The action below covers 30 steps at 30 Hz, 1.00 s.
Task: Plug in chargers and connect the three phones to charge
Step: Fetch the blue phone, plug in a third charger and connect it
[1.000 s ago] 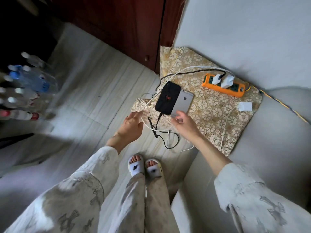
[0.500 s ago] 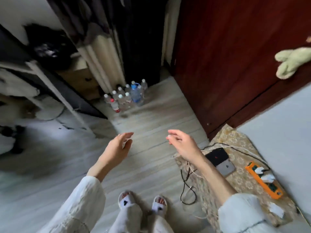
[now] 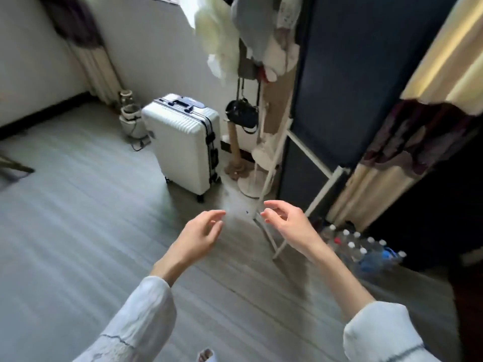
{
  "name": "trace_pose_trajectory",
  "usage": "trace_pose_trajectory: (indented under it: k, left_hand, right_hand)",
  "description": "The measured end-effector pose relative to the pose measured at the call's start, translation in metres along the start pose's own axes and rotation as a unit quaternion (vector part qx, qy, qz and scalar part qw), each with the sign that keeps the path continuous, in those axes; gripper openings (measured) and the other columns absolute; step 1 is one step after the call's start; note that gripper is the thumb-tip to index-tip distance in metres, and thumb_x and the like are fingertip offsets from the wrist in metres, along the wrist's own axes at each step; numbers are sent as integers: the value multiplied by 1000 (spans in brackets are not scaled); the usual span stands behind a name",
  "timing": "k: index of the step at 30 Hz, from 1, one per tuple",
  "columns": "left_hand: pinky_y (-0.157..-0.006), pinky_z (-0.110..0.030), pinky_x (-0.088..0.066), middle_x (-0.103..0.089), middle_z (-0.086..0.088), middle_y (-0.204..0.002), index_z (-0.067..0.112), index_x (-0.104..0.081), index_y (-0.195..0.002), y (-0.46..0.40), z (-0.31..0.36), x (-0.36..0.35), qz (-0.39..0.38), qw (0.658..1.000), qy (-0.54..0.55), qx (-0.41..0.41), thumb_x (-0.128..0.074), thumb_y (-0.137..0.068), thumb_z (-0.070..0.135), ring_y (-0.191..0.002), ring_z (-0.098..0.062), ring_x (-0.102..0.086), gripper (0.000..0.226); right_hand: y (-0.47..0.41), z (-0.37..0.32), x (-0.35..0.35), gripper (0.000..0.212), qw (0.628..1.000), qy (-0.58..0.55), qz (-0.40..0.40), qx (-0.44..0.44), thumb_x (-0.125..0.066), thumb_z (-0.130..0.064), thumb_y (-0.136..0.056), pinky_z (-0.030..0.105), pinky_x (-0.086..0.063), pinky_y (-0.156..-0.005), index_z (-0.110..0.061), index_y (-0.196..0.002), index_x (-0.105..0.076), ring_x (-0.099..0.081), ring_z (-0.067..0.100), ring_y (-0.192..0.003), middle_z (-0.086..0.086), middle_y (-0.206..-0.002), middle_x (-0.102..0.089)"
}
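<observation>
My left hand (image 3: 200,235) and my right hand (image 3: 288,223) are raised in front of me over the grey floor, both with fingers loosely spread and nothing in them. The phones, the chargers and the orange power strip are out of view. White sleeves cover both forearms.
A white suitcase (image 3: 184,142) stands upright ahead on the floor. To its right is a white clothes rack (image 3: 271,184) with hanging clothes and a black bag (image 3: 243,114). Several water bottles (image 3: 358,246) stand at the right by a curtain (image 3: 392,163). A pot (image 3: 132,118) sits by the wall.
The view has swung left, away from the patterned cloth with the phones and power strip. Both hands left the phones and cables and now hang free in the air.
</observation>
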<state>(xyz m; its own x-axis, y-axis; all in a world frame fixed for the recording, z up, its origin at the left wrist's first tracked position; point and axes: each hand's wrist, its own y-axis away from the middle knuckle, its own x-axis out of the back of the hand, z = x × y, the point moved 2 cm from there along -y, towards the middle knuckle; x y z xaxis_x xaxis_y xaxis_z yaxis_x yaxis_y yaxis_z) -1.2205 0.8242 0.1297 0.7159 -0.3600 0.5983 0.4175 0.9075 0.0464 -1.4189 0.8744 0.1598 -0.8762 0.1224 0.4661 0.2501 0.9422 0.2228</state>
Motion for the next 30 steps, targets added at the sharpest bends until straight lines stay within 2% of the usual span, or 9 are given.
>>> trace_pose_trajectory:
  k: [7, 11, 14, 20, 24, 30]
  left_hand:
    - [-90, -22, -43, -64, -4, -118, 15, -59, -117, -9, -102, 183, 176, 978, -17, 113, -49, -92, 15, -104, -14, -60, 27]
    - [-85, -13, -38, -63, -1, -119, 18, -59, -117, -12, -149, 255, 251, 953, -11, 170, -47, -92, 18, -105, -10, -59, 27]
    - [-87, -15, -38, -62, 0, -122, 17, -59, -118, -17, -183, 301, 287, 936, -7, 205, -46, -93, 17, -107, -12, -58, 28]
    - [-92, -20, -39, -63, -3, -120, 16, -61, -115, -46, -248, 410, 366, 896, -39, 248, -47, -92, 16, -108, -14, -58, 26]
    - [-98, -29, -43, -63, -2, -119, 17, -61, -114, -70, -288, 477, 398, 878, -46, 262, -48, -92, 17, -111, -16, -58, 25]
    - [-93, -24, -41, -62, 0, -119, 18, -60, -114, -96, -369, 557, 412, 861, -30, 298, -47, -92, 18, -106, -8, -55, 26]
  right_hand:
    - [-108, -142, -165, 27, 977, 36, -176, 113, -54, -22, -90, 40, -49, -91, -15, -116, -60, -64, 27, -99, 13, -106, -69]
    - [-158, -209, -241, 24, 958, 34, -229, 167, -55, -21, -90, 38, -49, -89, -15, -113, -61, -66, 24, -94, 12, -102, -71]
    - [-193, -252, -298, 24, 941, 37, -264, 209, -55, -21, -90, 36, -49, -85, -14, -112, -62, -64, 20, -86, 12, -102, -71]
    - [-274, -343, -404, 26, 908, 24, -324, 266, -55, -22, -90, 41, -50, -93, -13, -114, -61, -64, 18, -100, 9, -104, -71]
    - [-328, -400, -469, 26, 894, 20, -348, 280, -55, -22, -90, 42, -49, -94, -12, -113, -61, -65, 19, -101, 11, -105, -70]
    - [-393, -459, -571, 25, 875, 36, -395, 278, -53, -26, -91, 39, -51, -92, -17, -114, -60, -65, 16, -98, 7, -105, -69]
